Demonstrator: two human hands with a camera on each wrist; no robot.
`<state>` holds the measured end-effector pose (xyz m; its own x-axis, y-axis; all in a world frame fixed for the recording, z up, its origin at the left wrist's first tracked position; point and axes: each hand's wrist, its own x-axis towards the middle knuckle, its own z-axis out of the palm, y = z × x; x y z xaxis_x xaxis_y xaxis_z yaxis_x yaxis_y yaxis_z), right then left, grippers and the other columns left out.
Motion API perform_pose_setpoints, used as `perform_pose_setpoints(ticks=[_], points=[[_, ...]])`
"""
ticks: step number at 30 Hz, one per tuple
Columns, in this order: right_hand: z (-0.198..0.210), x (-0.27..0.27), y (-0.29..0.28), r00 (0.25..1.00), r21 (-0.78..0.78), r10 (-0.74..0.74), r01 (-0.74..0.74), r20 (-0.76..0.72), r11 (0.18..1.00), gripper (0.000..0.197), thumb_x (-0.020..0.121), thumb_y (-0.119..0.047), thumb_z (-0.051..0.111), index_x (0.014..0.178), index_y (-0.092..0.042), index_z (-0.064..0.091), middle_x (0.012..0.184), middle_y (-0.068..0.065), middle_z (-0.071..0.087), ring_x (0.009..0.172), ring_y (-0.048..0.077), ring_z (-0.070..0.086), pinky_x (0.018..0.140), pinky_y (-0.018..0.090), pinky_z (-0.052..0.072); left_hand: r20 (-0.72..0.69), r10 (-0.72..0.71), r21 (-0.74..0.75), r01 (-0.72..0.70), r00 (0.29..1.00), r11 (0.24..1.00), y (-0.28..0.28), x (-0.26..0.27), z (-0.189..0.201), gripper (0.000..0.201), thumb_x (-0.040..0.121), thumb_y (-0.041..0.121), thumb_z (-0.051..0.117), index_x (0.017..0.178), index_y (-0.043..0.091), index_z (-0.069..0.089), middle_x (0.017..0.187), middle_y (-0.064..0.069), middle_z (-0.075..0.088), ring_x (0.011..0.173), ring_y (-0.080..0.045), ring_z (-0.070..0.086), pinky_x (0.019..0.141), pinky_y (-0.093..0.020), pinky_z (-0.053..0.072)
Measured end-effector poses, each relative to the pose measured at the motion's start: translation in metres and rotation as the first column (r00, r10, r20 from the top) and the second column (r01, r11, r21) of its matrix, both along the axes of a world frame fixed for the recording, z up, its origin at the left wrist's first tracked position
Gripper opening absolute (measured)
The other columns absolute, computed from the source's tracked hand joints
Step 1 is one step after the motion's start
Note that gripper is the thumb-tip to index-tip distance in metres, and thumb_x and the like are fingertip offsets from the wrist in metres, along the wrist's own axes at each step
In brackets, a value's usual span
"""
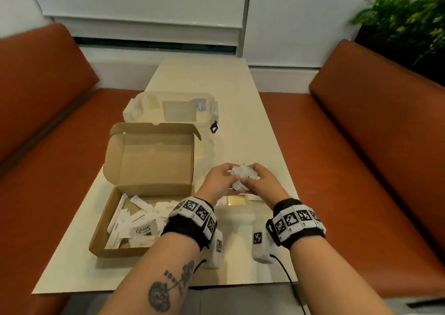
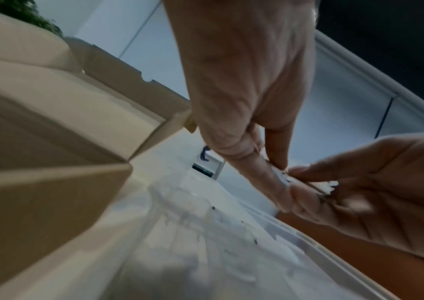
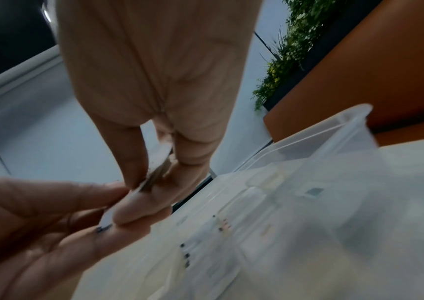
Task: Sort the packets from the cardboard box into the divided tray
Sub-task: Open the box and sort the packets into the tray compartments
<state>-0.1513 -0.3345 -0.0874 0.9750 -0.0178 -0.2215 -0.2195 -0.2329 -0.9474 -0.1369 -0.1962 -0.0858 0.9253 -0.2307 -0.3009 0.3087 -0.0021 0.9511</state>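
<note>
An open cardboard box (image 1: 149,163) stands on the left of the table with several white packets (image 1: 134,221) loose in its base, one marked Stevia. Right of it lies a clear divided tray (image 1: 218,146), hard to make out, holding some packets. Above the tray my left hand (image 1: 228,177) and right hand (image 1: 255,180) meet and together grip a small bunch of white packets (image 1: 243,174). In the left wrist view my left hand (image 2: 277,178) pinches the bunch (image 2: 326,185) edge-on. In the right wrist view my right hand (image 3: 152,180) pinches it (image 3: 108,219) over the tray (image 3: 347,125).
A clear plastic lid or container (image 1: 178,112) with a label sits behind the box. Orange benches (image 1: 375,131) flank the narrow cream table (image 1: 243,91). A plant (image 1: 407,13) stands at the back right. A cable (image 1: 289,281) trails off the table's near edge.
</note>
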Motion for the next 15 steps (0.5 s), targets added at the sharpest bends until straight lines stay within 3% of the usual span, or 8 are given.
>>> perform_pose_setpoints(ticks=[4, 8, 10, 12, 15], points=[[-0.008, 0.000, -0.016, 0.989, 0.125, -0.146, 0.148, -0.025, 0.981, 0.035, 0.079, 0.008, 0.066, 0.109, -0.005, 0.050, 0.091, 0.012, 0.052, 0.075, 0.023, 0.063, 0.073, 0.034, 0.060, -0.003, 0.077, 0.004, -0.077, 0.997, 0.997, -0.012, 0.005, -0.013, 0.025, 0.093, -0.004, 0.049, 0.116, 0.002, 0.055, 0.110, -0.024, 0.060, 0.094, -0.034, 0.064, 0.072, -0.034, 0.059], [-0.015, 0.000, -0.028, 0.981, 0.117, -0.194, 0.195, -0.018, 0.974, 0.031, 0.077, 0.010, 0.068, 0.102, -0.003, 0.052, 0.076, 0.010, 0.059, 0.070, 0.021, 0.063, 0.073, 0.030, 0.059, -0.029, 0.108, -0.031, -0.109, 0.994, 0.994, -0.016, 0.006, -0.021, 0.023, 0.093, -0.004, 0.048, 0.113, 0.004, 0.055, 0.101, -0.017, 0.061, 0.086, -0.028, 0.064, 0.065, -0.032, 0.060], [-0.016, 0.002, -0.032, 0.984, 0.067, -0.176, 0.176, 0.001, 0.982, 0.020, 0.078, 0.010, 0.067, 0.089, -0.003, 0.056, 0.076, 0.014, 0.063, 0.068, 0.023, 0.064, 0.070, 0.028, 0.059, -0.036, 0.104, -0.040, -0.106, 0.994, 0.994, -0.016, 0.005, -0.023, 0.022, 0.094, -0.002, 0.049, 0.113, 0.006, 0.055, 0.097, -0.015, 0.062, 0.085, -0.026, 0.065, 0.062, -0.031, 0.060], [-0.016, 0.005, -0.033, 0.992, -0.028, -0.118, 0.119, 0.032, 0.992, 0.015, 0.079, 0.008, 0.067, 0.077, -0.005, 0.059, 0.073, 0.012, 0.064, 0.062, 0.020, 0.063, 0.061, 0.020, 0.057, -0.033, 0.088, -0.042, -0.090, 0.996, 0.995, -0.015, 0.005, -0.025, 0.020, 0.094, 0.002, 0.052, 0.112, 0.008, 0.056, 0.098, -0.015, 0.063, 0.086, -0.026, 0.065, 0.064, -0.032, 0.060], [-0.014, 0.011, -0.031, 0.997, -0.147, -0.038, 0.048, 0.069, 0.988, 0.011, 0.079, 0.005, 0.067, 0.077, -0.005, 0.064, 0.070, 0.010, 0.064, 0.057, 0.017, 0.060, 0.060, 0.019, 0.055, -0.019, 0.095, -0.043, -0.096, 0.995, 0.994, -0.012, 0.005, -0.027, 0.021, 0.092, 0.002, 0.057, 0.112, 0.006, 0.055, 0.094, -0.014, 0.062, 0.082, -0.025, 0.064, 0.062, -0.032, 0.060]])
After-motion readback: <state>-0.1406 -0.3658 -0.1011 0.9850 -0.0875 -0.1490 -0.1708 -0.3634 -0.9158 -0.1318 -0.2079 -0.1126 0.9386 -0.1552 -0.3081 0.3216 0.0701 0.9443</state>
